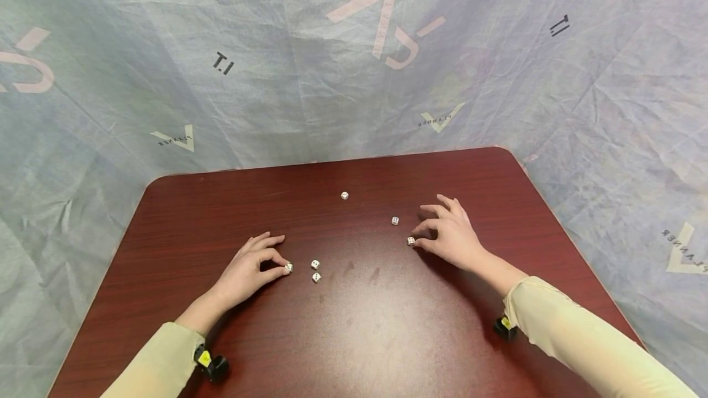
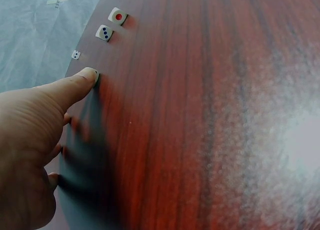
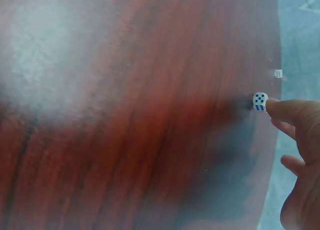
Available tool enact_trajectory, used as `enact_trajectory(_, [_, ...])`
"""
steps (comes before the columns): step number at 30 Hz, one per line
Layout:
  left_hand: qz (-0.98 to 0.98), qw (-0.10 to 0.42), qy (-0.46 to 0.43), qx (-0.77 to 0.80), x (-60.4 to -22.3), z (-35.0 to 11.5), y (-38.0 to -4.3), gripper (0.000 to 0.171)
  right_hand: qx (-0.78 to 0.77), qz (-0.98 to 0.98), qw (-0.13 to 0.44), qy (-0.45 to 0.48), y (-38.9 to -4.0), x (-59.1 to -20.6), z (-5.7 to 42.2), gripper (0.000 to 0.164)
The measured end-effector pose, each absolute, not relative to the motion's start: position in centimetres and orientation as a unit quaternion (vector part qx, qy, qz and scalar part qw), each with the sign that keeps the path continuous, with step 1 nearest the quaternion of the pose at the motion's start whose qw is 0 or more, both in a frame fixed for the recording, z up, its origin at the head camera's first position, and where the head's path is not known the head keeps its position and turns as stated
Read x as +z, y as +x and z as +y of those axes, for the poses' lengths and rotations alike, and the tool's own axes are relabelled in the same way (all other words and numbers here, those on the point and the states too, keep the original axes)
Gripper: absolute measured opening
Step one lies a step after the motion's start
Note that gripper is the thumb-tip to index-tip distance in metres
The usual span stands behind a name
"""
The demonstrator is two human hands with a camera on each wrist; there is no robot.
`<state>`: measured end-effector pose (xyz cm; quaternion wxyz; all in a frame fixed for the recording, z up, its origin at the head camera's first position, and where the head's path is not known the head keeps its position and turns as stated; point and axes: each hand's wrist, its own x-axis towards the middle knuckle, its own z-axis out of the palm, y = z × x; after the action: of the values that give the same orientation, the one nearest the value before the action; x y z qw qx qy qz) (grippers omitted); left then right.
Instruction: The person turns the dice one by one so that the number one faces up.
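On the tabletop point(image 1: 359, 330), your left hand point(image 1: 246, 270) is at nine o'clock, your right hand point(image 1: 450, 239) at two. Their fingers pinch the left die point(image 1: 289, 267) and right die point(image 1: 410, 241); two loose dice point(image 1: 315, 265) lie at the left die's three o'clock.

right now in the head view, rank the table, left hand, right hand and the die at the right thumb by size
Largest to smallest:
1. table
2. left hand and right hand: too alike to rank
3. die at the right thumb
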<state>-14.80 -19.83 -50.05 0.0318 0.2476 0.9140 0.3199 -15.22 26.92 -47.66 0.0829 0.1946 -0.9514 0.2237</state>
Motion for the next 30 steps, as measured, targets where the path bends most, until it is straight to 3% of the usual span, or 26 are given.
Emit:
enact_trajectory(8, [0.914, 0.037, 0.243, 0.323, -50.12, -19.86, -14.76, 0.011, 0.212, -0.954, 0.057, 0.205, -15.44, -47.37, 26.68, 0.015])
enact_trajectory(30, [0.913, 0.039, 0.243, 0.324, -50.02, -19.86, -14.86, 0.010, 0.183, -0.957, 0.074, 0.213, -15.93, -47.93, 26.35, 0.010])
